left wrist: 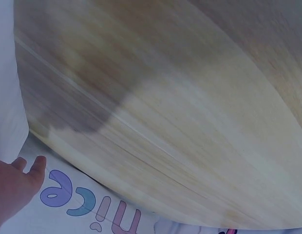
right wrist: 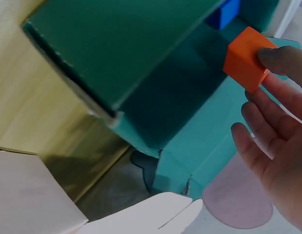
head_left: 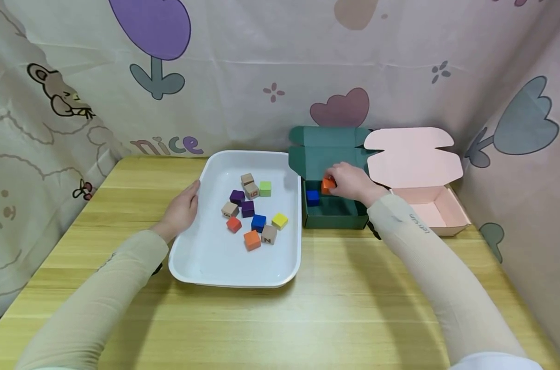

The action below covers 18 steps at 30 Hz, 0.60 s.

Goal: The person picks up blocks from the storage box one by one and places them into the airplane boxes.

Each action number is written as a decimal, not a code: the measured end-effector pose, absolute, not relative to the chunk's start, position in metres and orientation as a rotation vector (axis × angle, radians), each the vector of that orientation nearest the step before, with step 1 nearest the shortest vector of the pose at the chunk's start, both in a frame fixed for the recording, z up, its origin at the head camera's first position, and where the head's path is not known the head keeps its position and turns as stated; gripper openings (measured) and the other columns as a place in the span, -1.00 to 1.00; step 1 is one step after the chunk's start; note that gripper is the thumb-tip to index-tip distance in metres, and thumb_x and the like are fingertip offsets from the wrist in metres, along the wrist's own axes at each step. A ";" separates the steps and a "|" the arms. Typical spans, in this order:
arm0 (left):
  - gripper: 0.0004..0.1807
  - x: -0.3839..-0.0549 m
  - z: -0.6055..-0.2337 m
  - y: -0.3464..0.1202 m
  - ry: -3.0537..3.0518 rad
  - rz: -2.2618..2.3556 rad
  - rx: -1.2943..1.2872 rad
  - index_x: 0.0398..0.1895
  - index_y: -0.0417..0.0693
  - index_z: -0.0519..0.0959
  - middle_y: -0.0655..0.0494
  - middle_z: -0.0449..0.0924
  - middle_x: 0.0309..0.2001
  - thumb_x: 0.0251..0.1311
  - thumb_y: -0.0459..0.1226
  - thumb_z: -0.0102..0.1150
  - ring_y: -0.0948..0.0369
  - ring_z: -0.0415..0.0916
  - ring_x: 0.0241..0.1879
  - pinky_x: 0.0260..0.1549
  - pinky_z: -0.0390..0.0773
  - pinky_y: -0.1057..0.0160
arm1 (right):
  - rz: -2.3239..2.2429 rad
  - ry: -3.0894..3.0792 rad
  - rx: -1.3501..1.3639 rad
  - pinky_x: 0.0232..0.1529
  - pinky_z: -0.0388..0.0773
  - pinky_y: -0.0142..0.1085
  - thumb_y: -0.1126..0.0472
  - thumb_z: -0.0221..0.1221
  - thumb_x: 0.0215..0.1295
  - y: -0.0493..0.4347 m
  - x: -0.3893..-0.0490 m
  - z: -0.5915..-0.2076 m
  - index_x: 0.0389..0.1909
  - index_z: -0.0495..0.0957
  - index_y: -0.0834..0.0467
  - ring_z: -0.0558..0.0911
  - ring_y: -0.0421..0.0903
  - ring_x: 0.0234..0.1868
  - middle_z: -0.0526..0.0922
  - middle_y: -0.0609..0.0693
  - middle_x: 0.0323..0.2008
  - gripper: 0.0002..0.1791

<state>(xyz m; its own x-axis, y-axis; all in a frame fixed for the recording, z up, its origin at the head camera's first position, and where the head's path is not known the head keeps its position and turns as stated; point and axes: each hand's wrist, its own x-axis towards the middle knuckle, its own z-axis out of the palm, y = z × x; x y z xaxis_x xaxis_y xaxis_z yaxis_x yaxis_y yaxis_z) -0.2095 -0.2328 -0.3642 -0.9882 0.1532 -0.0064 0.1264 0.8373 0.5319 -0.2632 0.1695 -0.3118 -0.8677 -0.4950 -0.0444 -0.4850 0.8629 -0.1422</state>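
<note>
Over green box (head_left: 333, 222), toward back: orange cube (head_left: 326, 187), R hand (head_left: 351, 182) w/ thumb & fingers clamped on it.
Inside green box, L side: 1 blue cube (head_left: 312, 198).
White tray (head_left: 215, 264), just L of green box: colored & wood-tone cubes (head_left: 258, 223), scattered.
L hand (head_left: 180, 211): at tray's L rim, fingers extended.
Pink box (head_left: 430, 206): R of green box, lid up, on table (head_left: 307, 329).
</note>
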 end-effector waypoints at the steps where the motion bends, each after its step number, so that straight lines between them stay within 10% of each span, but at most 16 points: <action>1: -0.46 -0.209 -0.364 -0.233 2.966 0.852 0.227 0.43 -0.34 -0.14 -0.29 -0.15 0.45 0.46 -0.32 -0.49 -0.17 -0.14 0.43 0.43 -0.03 -0.10 | -0.193 2.952 -0.775 -0.15 0.58 -0.11 0.28 0.18 0.17 0.170 -0.264 -0.313 -0.08 0.56 0.25 0.45 0.04 -0.18 0.59 0.15 -0.16 -0.71; 18: -0.46 -0.210 -0.366 -0.233 2.967 0.869 0.219 0.43 -0.33 -0.12 -0.26 -0.14 0.46 0.46 -0.31 -0.47 -0.14 -0.15 0.44 0.44 -0.03 -0.09 | -0.160 2.910 -0.797 -0.18 0.58 -0.12 0.34 0.18 0.13 0.168 -0.269 -0.335 -0.15 0.58 0.26 0.45 0.02 -0.27 0.58 0.13 -0.24 -0.76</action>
